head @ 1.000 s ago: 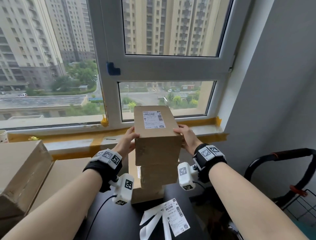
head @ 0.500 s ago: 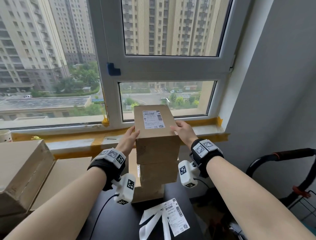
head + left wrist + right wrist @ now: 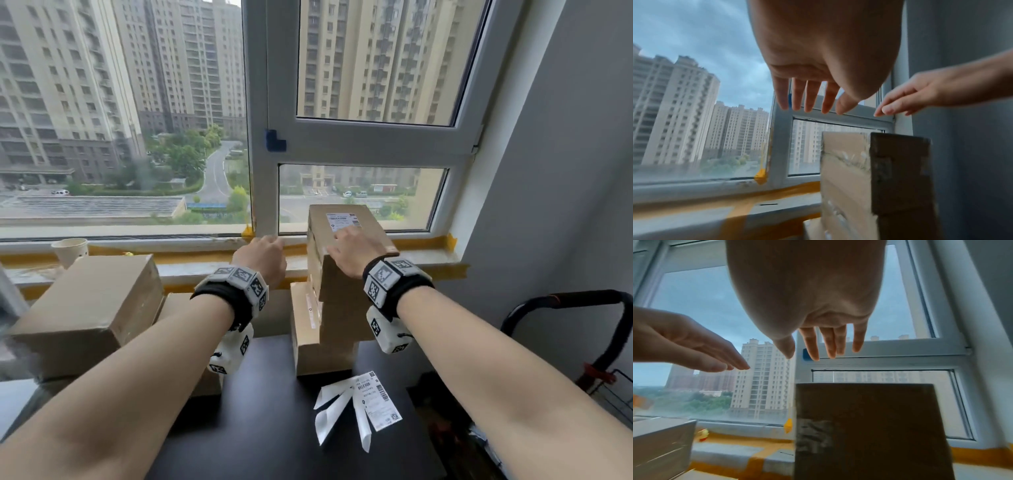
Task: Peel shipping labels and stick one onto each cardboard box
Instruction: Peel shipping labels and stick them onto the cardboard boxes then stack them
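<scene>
A stack of cardboard boxes (image 3: 329, 308) stands on the black table (image 3: 274, 411) against the sill. The top box (image 3: 346, 236) carries a white shipping label (image 3: 343, 221). My right hand (image 3: 342, 248) hovers over its near top edge with straight fingers (image 3: 830, 344) and holds nothing. My left hand (image 3: 265, 253) is off to the left of the box, open and empty, its fingers (image 3: 809, 100) spread in the air. The top box (image 3: 873, 178) shows below both hands in the left wrist view, with a gap above it. Loose labels and backing strips (image 3: 363, 404) lie on the table.
More plain cardboard boxes (image 3: 89, 308) are piled at the left. A paper cup (image 3: 70, 250) stands on the window sill (image 3: 191, 270), which has yellow tape along it. A black cart handle (image 3: 565, 308) is at the right by the grey wall.
Both hands have let go of the top box's sides. The left hand moved away to the left; the right hand rose over the box top. The head view shifted left.
</scene>
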A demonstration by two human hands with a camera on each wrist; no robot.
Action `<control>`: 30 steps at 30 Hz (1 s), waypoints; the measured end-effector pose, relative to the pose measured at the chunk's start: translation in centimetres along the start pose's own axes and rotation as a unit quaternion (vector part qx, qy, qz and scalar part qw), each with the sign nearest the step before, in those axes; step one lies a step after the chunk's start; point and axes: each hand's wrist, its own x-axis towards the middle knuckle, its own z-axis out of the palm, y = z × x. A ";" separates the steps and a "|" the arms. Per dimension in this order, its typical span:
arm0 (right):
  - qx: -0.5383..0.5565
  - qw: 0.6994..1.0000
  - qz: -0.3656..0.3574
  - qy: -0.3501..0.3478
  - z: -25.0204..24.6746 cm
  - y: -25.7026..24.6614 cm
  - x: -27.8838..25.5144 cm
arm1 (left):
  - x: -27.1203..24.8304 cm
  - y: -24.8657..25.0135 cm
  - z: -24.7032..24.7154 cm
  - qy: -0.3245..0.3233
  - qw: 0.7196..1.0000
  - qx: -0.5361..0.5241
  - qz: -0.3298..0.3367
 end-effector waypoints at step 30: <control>0.172 0.957 -0.191 -0.137 16.0 -35.6 0.3 | -18.6 -33.8 2.1 -0.038 0.951 0.017 -0.308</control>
